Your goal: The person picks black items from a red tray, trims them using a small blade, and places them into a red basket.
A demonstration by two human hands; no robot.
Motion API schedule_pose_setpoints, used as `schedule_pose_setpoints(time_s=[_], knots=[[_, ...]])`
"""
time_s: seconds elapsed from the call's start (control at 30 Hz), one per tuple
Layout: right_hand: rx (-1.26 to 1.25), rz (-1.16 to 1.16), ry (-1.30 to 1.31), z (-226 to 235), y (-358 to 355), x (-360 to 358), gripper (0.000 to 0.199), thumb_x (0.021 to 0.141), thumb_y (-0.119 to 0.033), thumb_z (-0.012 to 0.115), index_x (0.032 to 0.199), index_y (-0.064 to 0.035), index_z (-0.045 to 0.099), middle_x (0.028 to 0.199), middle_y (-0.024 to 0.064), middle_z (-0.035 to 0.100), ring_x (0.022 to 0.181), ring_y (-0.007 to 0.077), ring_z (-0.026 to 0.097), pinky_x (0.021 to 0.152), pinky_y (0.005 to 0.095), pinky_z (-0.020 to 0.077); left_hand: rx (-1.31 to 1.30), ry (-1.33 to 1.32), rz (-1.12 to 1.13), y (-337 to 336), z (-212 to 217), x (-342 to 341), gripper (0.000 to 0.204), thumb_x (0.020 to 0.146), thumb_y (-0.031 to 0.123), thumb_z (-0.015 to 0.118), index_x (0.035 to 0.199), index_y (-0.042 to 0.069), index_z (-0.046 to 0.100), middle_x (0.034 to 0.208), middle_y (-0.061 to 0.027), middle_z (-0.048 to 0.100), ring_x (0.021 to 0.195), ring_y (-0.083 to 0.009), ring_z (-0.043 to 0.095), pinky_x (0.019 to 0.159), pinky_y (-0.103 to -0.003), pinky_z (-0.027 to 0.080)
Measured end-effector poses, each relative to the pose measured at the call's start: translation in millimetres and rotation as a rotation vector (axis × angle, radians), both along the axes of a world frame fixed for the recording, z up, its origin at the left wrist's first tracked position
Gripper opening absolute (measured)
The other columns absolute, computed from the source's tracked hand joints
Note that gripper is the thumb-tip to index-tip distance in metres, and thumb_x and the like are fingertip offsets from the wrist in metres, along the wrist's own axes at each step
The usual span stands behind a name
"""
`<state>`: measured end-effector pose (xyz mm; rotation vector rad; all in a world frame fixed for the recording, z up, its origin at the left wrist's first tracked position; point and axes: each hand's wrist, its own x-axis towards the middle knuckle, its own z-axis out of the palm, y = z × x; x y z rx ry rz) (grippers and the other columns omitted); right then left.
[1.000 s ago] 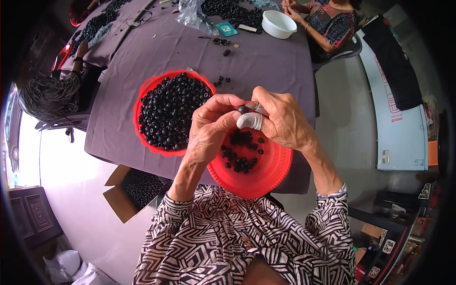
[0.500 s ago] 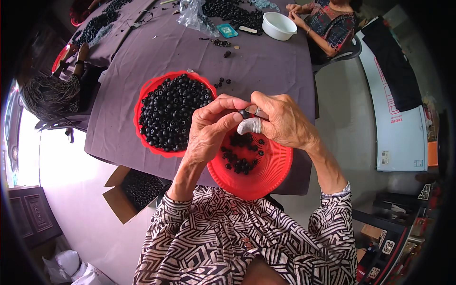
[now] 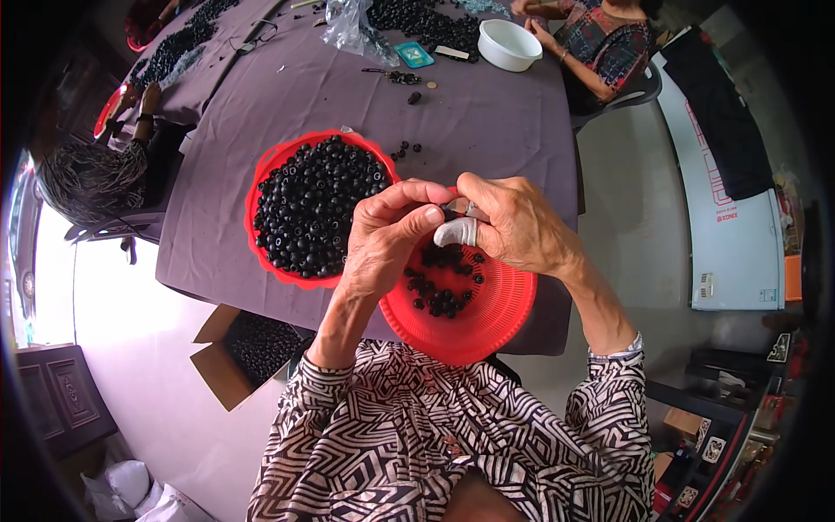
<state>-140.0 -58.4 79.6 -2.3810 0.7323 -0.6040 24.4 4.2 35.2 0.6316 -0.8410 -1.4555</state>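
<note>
My left hand [image 3: 383,235] pinches a small round black bead [image 3: 449,210] between thumb and fingertips. Close against it, my right hand [image 3: 526,226] is closed around something small that I cannot make out; a white wrap [image 3: 457,231] covers its thumb. Both hands hover over a shallow red plastic basket [image 3: 504,304] near the table's front edge, in which loose black beads [image 3: 444,300] lie. Left of my hands stands a red scalloped basket [image 3: 253,204], heaped with many black beads [image 3: 322,196] and partly hidden by my left hand.
Several stray beads [image 3: 405,150] lie on the purple tablecloth [image 3: 322,96]. Farther back are a white bowl [image 3: 511,48], a plastic bag [image 3: 348,30] and more dark beads [image 3: 417,22]. A cardboard box [image 3: 213,370] of dark pieces stands low left. Co-workers sit at both sides.
My fingers have shifted slightly around the bead, which shows less plainly now. The hands of the person at the far right have moved a little apart. Both baskets are where they were.
</note>
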Motion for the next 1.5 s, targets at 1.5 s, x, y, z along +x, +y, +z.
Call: schedule_pose_setpoints(time_s=[1.5], knots=[[-0.006,-0.021,0.044,-3,2,-2,0.048,0.078,-0.042,0.065,0.073,-0.0014,0.041,0.057,0.0134,0.047,0.052,0.0336,0.049,0.048,0.0375,0.0387,-0.078,0.236,-0.036,-6,-19,-6,0.014,0.082,-0.001,0.061,0.095,-0.002,0.063,0.096,-0.0075,0.061,0.088,-0.0158,0.059,0.079,-0.028,0.048]])
